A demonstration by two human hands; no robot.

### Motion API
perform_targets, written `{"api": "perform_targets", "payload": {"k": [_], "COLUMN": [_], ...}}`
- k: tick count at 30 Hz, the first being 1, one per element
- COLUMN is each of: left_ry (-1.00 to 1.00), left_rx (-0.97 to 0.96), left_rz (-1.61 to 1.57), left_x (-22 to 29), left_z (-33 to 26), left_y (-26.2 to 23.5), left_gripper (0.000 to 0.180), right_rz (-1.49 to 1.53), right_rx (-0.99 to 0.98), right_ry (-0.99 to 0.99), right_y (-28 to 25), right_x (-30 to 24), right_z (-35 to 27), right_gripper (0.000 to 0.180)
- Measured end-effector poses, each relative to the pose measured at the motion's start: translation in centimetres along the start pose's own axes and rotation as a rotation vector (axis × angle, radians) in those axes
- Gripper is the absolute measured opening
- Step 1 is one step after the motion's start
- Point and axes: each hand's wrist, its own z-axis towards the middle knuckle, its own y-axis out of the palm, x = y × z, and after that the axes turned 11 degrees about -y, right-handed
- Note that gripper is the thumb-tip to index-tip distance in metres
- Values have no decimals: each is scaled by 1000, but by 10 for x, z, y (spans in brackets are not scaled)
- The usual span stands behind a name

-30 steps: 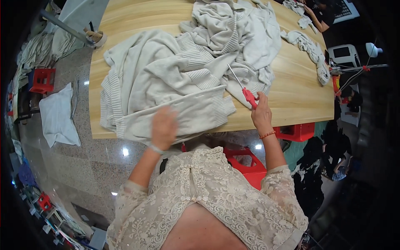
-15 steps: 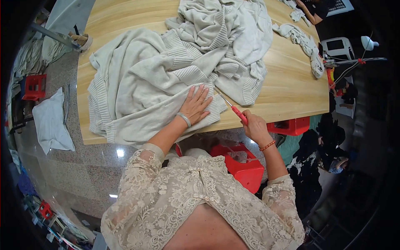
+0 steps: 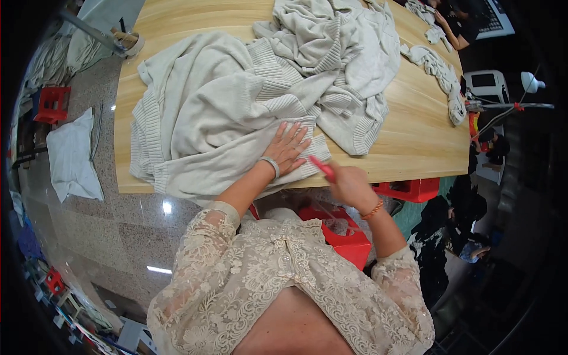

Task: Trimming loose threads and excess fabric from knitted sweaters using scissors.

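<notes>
Sweater [image 3: 219, 124], cream knit, lies spread across the left half of the table [image 3: 414, 136], its ribbed hem hanging just over the near edge. Left hand [image 3: 289, 148] lies flat on the hem, fingers spread, palm down, holding nothing, a pale band at the wrist. Right hand [image 3: 350, 184] is just off the near table edge, its grip closed on a red tool [image 3: 322, 168]; the tip points at the hem next to the left hand. It's motion-blurred, so I can't tell if the tip touches the fabric. Orange bracelet on that wrist.

A second pile [image 3: 343, 53] of cream knits sits at the table's far middle, overlapping the sweater. A knit strip [image 3: 441, 74] lies apart near the right edge.

Bare wood shows on the right side and in a strip along the far left edge.

A white bag [image 3: 74, 157] lies on the floor left of the table, a red crate [image 3: 52, 103] beyond it. Red bins [image 3: 349, 236] stand under the near edge by the person's lap.
</notes>
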Motion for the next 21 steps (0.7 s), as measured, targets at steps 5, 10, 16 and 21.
{"api": "perform_targets", "payload": {"k": [5,10,16,21], "left_ry": [8,-20,-218,-330], "left_rx": [15,60,88,169], "left_rz": [-63,-104,-18,-100], "left_x": [4,-11,-42,-78], "left_z": [0,-28,-93,-134], "left_y": [-8,-39,-70,-85], "left_gripper": [59,62,67,74], "right_rz": [-78,7,28,48], "right_rx": [78,-25,-43,-74], "right_ry": [83,-10,-145,-230], "right_y": [-4,-11,-9,-6], "right_x": [38,1,-30,-67], "right_z": [-41,-31,0,28], "right_gripper": [19,20,20,20]}}
